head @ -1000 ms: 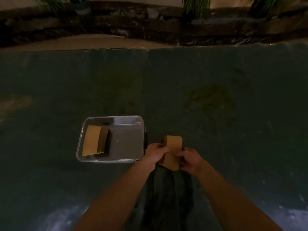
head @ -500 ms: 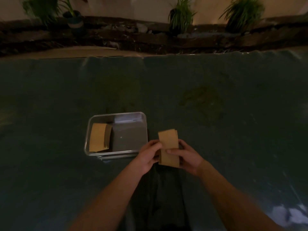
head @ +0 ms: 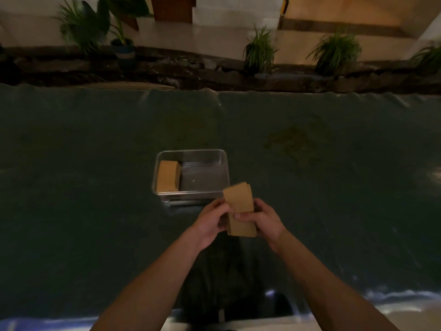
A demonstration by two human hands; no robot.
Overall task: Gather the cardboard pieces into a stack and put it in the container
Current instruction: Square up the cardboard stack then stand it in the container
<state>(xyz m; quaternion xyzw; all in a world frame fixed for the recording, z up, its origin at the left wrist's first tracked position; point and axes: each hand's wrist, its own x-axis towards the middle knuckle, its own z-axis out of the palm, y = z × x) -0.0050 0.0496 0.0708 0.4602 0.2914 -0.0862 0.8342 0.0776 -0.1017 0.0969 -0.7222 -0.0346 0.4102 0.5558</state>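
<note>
A stack of brown cardboard pieces (head: pixel 239 204) stands tilted between my hands, just in front of the container's near right corner. My left hand (head: pixel 211 223) grips its left edge and my right hand (head: pixel 261 219) holds its right side with the thumb across the front. The clear plastic container (head: pixel 223 163) sits on the dark green cloth, a little beyond my hands and to their left. Inside it, another stack of cardboard pieces (head: pixel 167 176) lies against the left wall.
The dark green cloth (head: pixel 95 187) covers the whole table, with a stain (head: pixel 290 142) at the right. Beyond the far edge runs a dark ledge with potted plants (head: pixel 259 52). A pale strip (head: pixel 393 304) shows at the table's near edge.
The cardboard stack in my hands has turned from a slanted hold to more upright, with its broad face towards me. The view has tilted up, showing more of the background.
</note>
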